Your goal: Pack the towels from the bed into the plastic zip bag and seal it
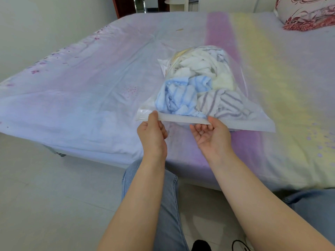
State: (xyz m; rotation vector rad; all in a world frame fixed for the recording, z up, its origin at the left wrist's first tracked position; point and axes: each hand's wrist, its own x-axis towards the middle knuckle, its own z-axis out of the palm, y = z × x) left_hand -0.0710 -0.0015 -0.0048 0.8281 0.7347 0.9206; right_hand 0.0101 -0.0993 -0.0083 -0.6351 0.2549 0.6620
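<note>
A clear plastic zip bag (257, 122) lies on the bed (81, 91), stuffed with several towels: blue striped (179, 98), white with grey stripes (224, 104), cream and white ones behind (201, 66). The bag's white zip strip (181, 118) faces me along the near edge. My left hand (153, 132) pinches the strip near its left end, thumb on top. My right hand (211, 134) holds the strip further right, palm up, thumb on the strip and fingers beneath it.
The bed's pastel purple, yellow and white sheet spreads around the bag. A red floral pillow (306, 13) lies at the far right corner. Pale tiled floor (45, 196) is to the left, and my jeans-clad legs (168, 205) are below.
</note>
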